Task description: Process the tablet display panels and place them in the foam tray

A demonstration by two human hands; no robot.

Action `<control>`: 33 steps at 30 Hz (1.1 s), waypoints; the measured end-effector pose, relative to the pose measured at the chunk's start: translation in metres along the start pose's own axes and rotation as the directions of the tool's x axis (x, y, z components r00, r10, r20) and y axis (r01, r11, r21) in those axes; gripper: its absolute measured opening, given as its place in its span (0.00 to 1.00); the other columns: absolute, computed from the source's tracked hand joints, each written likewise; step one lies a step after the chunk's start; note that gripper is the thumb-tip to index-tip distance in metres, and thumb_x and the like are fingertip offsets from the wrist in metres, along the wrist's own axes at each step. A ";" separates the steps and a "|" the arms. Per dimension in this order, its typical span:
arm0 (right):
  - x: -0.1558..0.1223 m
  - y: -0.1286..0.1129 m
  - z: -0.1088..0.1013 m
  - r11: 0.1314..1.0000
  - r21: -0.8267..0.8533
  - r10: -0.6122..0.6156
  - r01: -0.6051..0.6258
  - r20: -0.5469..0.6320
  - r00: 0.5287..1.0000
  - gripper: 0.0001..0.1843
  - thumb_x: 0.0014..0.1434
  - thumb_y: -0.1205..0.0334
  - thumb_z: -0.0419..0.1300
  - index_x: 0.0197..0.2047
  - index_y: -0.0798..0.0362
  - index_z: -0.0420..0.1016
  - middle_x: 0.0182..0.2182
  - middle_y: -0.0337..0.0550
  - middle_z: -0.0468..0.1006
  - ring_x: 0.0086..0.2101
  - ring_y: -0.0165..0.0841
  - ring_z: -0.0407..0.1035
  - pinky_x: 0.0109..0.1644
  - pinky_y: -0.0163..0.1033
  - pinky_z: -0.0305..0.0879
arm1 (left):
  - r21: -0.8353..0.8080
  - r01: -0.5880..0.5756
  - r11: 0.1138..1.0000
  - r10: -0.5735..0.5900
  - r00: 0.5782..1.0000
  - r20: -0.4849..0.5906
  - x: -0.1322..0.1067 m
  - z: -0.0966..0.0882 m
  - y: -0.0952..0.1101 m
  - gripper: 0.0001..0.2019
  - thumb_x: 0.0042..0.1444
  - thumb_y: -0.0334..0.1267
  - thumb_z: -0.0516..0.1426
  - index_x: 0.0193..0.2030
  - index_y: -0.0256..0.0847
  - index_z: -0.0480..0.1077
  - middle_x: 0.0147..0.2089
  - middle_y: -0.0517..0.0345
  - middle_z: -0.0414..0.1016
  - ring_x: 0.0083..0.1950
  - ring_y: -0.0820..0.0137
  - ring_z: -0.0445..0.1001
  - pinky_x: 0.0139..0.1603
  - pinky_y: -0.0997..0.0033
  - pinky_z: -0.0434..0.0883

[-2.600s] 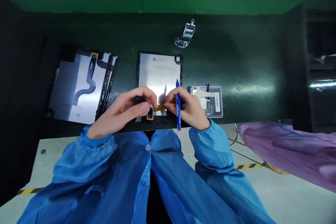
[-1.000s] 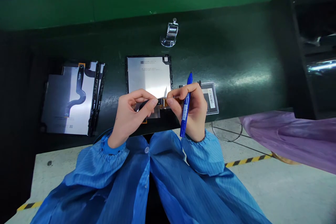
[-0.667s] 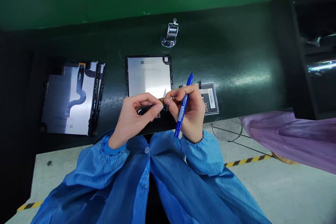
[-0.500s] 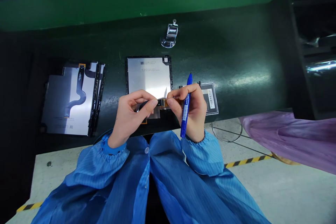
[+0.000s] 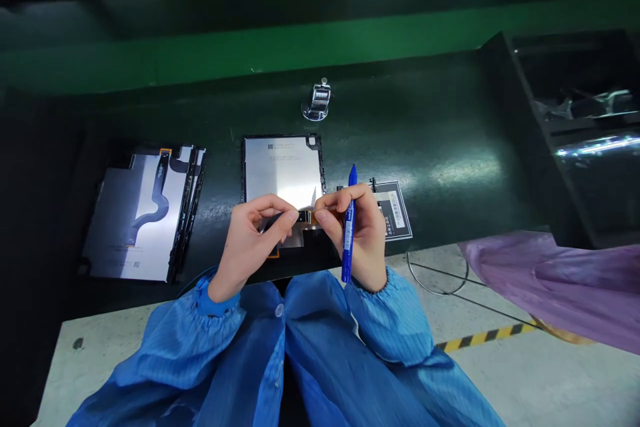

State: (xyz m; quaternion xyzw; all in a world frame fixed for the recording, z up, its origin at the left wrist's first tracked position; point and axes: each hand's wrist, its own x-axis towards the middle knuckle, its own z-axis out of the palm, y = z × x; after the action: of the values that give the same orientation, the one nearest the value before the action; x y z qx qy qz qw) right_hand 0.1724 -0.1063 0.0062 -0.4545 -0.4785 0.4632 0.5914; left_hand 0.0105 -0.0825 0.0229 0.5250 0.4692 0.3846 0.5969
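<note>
A silver-backed display panel (image 5: 283,167) lies on the dark green bench in front of me. My left hand (image 5: 250,243) is closed in a pinch on a black flex cable (image 5: 274,220) at the panel's near edge. My right hand (image 5: 357,227) pinches the cable's orange end (image 5: 311,217) with thumb and forefinger, and a blue marker pen (image 5: 349,223) is clamped upright between its other fingers. Both wrists wear blue elastic-cuffed sleeves.
A stack of similar panels (image 5: 143,210) with a curved flex cable lies to the left. A small labelled board (image 5: 393,207) sits just right of my right hand. A shiny metal hand counter (image 5: 317,101) stands farther back. A purple-sleeved arm (image 5: 550,280) of another person reaches in at right.
My hands keep the same pinch on the cable; the right hand briefly tilted the pen and came back. The camera tipped upward, so everything sits lower in view.
</note>
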 end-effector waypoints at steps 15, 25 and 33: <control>0.001 0.005 -0.001 1.000 -0.017 -0.009 0.009 -0.020 1.000 0.14 0.60 0.63 0.66 0.36 0.48 0.61 0.31 0.34 0.75 0.30 0.27 0.68 0.37 0.35 0.66 | -0.067 0.035 0.997 -0.035 0.999 -0.001 -0.002 0.003 -0.004 0.09 0.60 0.39 0.63 0.30 0.40 0.73 0.23 0.64 0.70 0.24 0.76 0.65 0.27 0.76 0.63; 0.000 -0.001 -0.001 1.000 -0.005 0.000 0.000 -0.022 1.000 0.15 0.60 0.65 0.65 0.35 0.48 0.60 0.30 0.34 0.75 0.29 0.26 0.68 0.34 0.34 0.65 | -0.056 0.002 0.998 -0.002 1.000 -0.005 -0.003 0.004 -0.005 0.09 0.60 0.40 0.63 0.31 0.40 0.74 0.23 0.63 0.70 0.24 0.75 0.66 0.27 0.74 0.63; 0.000 0.002 -0.001 0.999 0.031 -0.009 0.010 -0.004 1.000 0.14 0.61 0.68 0.64 0.36 0.48 0.61 0.31 0.32 0.75 0.30 0.24 0.68 0.36 0.32 0.64 | -0.018 0.002 1.000 -0.002 1.000 0.001 -0.002 0.005 -0.004 0.07 0.60 0.37 0.62 0.31 0.40 0.74 0.24 0.65 0.71 0.25 0.78 0.67 0.28 0.78 0.63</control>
State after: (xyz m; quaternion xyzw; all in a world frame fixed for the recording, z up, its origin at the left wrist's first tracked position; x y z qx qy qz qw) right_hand 0.1734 -0.1066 0.0040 -0.4438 -0.4722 0.4670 0.6017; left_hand 0.0147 -0.0865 0.0191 0.5193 0.4658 0.3881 0.6022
